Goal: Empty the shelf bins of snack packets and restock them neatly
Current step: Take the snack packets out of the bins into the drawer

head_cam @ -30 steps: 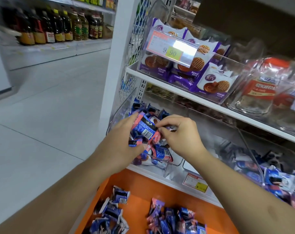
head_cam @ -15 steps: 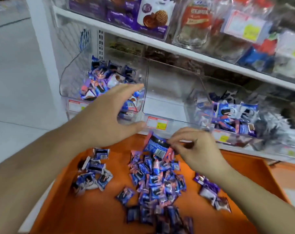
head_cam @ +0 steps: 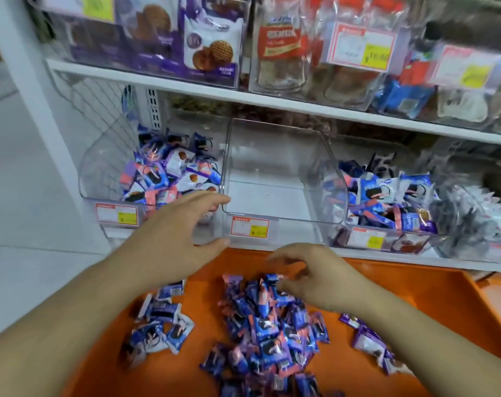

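Orange tray (head_cam: 432,305) carries the emptied snack packets: main pile (head_cam: 268,325) centre, smaller clump (head_cam: 157,322) at 8 o'clock of it. Head view only. Left hand (head_cam: 174,239) flat, fingers straight, holding nothing, at the front lip of the left bin (head_cam: 106,179), which is part full at its 12 o'clock. Right hand (head_cam: 309,276) loosely curled over the pile's top edge, blurred; can't tell if it pinches a packet. Middle bin (head_cam: 272,173) bare. Pile runs 12–6; packets point every way. Right hand nearer.
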`<action>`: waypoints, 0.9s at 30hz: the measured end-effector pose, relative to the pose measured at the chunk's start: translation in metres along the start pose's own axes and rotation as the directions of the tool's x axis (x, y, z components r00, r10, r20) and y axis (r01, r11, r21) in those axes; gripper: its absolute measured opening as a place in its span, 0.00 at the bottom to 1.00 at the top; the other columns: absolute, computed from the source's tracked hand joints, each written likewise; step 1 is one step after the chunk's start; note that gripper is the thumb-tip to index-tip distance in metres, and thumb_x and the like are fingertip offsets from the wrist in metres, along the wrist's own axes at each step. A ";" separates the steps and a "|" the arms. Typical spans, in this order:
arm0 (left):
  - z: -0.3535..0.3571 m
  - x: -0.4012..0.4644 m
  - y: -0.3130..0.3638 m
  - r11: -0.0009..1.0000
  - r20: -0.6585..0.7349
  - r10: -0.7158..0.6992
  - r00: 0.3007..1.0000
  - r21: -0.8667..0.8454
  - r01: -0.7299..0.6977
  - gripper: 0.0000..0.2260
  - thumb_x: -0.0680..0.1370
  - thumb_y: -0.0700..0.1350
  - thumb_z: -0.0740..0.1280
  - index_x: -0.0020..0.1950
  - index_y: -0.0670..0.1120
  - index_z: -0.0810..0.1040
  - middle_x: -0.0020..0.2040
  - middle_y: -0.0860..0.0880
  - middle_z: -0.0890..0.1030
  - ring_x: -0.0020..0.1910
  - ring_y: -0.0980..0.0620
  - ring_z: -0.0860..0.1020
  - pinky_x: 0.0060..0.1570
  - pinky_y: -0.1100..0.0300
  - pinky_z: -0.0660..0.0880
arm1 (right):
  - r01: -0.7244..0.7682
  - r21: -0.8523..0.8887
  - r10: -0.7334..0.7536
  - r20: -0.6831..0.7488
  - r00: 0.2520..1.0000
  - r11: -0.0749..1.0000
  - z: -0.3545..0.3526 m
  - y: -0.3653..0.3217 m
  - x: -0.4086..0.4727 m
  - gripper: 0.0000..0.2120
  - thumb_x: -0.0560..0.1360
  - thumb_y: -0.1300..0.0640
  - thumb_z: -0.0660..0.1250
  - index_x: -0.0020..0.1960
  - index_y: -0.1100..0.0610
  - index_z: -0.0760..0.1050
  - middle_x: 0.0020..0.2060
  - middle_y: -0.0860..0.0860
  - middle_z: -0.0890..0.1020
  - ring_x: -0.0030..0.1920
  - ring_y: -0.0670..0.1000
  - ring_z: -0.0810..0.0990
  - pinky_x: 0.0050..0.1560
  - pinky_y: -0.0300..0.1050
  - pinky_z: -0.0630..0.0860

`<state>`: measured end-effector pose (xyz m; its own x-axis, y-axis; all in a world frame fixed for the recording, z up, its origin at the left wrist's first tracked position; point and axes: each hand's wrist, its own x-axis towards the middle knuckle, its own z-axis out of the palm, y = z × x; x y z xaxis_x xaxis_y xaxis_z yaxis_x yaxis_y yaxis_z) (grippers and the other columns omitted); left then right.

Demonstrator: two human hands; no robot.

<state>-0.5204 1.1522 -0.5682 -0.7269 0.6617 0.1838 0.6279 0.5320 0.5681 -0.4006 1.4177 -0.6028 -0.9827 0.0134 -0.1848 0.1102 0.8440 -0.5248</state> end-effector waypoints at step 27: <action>-0.084 -0.017 -0.140 0.945 -0.146 -0.315 0.938 0.043 0.324 0.28 0.78 0.54 0.72 0.76 0.68 0.67 0.74 0.61 0.73 0.70 0.60 0.72 0.60 0.67 0.67 | 0.310 -0.246 -0.303 0.067 0.951 0.918 0.050 -0.200 0.312 0.20 0.78 0.52 0.75 0.69 0.47 0.80 0.59 0.44 0.82 0.57 0.47 0.78 0.60 0.47 0.77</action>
<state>-0.6197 1.0222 -0.5833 -0.9202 0.3754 0.1107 0.3695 0.7401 0.5619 -0.7221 1.2260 -0.5971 -0.9576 -0.2791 -0.0718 -0.2403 0.9109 -0.3353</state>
